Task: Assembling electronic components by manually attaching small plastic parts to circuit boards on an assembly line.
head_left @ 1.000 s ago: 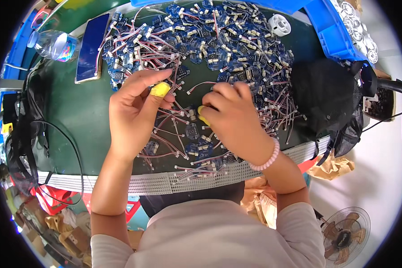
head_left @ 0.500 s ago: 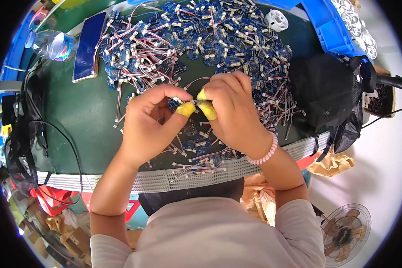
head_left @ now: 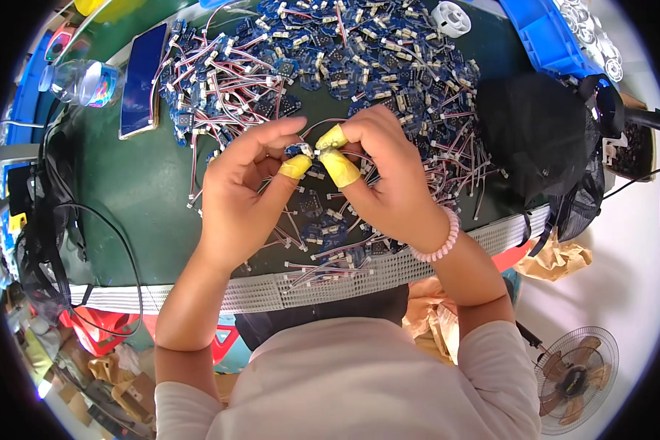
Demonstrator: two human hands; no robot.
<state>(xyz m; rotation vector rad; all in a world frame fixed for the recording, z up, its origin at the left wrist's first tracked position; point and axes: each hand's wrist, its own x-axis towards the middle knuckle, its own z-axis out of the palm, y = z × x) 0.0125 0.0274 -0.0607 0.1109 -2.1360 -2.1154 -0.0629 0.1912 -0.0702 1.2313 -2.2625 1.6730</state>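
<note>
Both of my hands meet over the near middle of the green table. My left hand [head_left: 235,198] pinches a small blue circuit board [head_left: 298,149] between its yellow-wrapped thumb and the fingers. Close against it, my right hand [head_left: 400,183] grips a cable's small white plug [head_left: 317,153] with its yellow-wrapped thumb and index finger. Board and plug are at each other's edge; whether they are joined I cannot tell. Beyond the hands spreads a heap of blue circuit boards [head_left: 374,62], with thin red, white and black cables [head_left: 231,95] on its left. More cables lie near the table's front edge.
On the left are a phone [head_left: 141,84], a clear plastic bottle [head_left: 81,83] and a black mesh bag [head_left: 40,242]. A black cap-like cloth item [head_left: 524,136] lies on the right. A blue bin [head_left: 554,40] and a white round part [head_left: 451,19] sit at the back.
My right index finger has straightened and its wrapped tip now shows above the thumb. My left fingers have opened slightly, exposing more of the circuit board. The view has shifted a little.
</note>
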